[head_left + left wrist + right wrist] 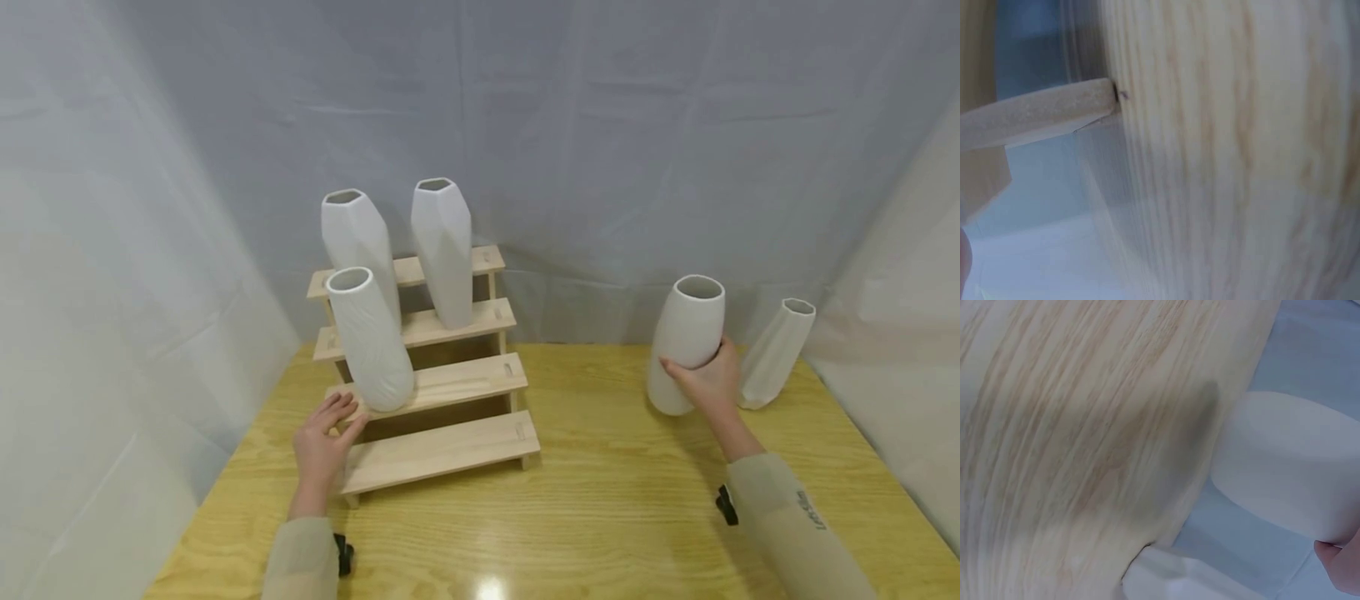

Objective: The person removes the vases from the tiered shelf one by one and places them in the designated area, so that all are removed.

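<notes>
My right hand (pixel 712 383) grips a smooth white vase (pixel 686 329) round its lower side at the right of the table. In the right wrist view its fingertip (pixel 1342 569) lies against the vase, and a shadow falls on the wood beside the base. Just right of that hand stands a slim faceted vase (pixel 776 354). My left hand (pixel 321 446) is at the left end of a stepped wooden stand (pixel 442 454), its fingers extended and slightly bent, holding nothing. Close to its fingertips, a white vase with a carved wavy surface (pixel 372 350) stands on the second step from the bottom.
On the upper steps stand two tall faceted white vases, one at left (pixel 360 237) and one at centre (pixel 442 250). The wooden table (pixel 600 500) reaches back to a pale cloth backdrop (pixel 570 167), with cloth at both sides.
</notes>
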`<action>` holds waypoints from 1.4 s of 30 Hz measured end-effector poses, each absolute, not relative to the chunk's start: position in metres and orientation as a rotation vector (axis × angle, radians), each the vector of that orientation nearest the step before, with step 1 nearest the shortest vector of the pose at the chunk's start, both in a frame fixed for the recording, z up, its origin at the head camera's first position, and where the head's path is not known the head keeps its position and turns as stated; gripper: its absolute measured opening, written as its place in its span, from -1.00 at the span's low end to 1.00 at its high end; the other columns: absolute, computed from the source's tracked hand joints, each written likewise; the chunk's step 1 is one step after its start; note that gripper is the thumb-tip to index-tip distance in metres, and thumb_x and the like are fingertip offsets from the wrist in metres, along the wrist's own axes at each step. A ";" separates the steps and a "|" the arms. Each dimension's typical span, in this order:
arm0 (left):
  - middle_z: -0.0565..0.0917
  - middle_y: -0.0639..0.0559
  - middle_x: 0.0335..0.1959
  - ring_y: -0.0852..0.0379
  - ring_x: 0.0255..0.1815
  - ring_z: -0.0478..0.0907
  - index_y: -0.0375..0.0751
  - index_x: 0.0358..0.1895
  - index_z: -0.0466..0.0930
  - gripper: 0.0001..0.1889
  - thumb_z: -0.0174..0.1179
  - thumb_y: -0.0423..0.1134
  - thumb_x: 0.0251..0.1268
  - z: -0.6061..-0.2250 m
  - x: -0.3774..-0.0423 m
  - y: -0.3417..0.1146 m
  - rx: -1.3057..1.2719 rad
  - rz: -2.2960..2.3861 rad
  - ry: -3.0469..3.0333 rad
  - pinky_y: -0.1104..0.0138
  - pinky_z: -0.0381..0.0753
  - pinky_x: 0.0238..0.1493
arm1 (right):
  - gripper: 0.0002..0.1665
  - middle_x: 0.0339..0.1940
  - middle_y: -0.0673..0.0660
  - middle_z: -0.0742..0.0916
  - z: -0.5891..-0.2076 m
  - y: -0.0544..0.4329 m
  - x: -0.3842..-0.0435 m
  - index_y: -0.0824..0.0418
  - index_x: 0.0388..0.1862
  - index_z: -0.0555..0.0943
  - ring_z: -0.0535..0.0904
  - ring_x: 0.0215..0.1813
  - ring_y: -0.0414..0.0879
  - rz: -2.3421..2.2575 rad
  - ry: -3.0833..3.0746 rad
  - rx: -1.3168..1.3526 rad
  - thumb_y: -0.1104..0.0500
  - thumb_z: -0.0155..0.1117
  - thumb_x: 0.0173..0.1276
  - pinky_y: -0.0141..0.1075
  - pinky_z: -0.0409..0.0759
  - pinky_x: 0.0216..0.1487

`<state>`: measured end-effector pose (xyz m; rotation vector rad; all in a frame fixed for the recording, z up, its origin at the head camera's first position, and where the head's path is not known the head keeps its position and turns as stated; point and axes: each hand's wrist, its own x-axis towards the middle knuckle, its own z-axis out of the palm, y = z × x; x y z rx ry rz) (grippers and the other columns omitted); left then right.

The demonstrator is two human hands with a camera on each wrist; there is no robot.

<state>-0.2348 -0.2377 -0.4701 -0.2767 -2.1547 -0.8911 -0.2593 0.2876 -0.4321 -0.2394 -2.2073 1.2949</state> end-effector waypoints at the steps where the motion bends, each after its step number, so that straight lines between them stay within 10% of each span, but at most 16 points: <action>1: 0.64 -0.14 -0.20 -0.08 -0.03 0.49 -0.35 -0.33 0.67 -0.72 0.42 -0.38 -0.25 -0.470 -0.234 -0.237 -0.276 -0.899 -2.153 0.68 0.17 0.06 | -0.04 0.01 0.42 0.43 -0.433 0.289 -0.259 0.46 0.18 0.17 0.37 -0.01 0.23 1.296 -2.215 -0.258 0.16 0.44 -0.15 0.09 0.34 0.00; 42: 0.64 -0.14 -0.22 -0.08 -0.05 0.50 -0.36 -0.35 0.67 -0.73 0.42 -0.37 -0.25 -0.473 -0.236 -0.239 -0.294 -0.904 -2.130 0.68 0.19 0.05 | -0.03 0.07 0.40 0.38 -0.450 0.309 -0.264 0.42 0.21 0.11 0.32 0.06 0.22 1.273 -2.137 -0.394 0.12 0.41 -0.09 0.06 0.30 0.06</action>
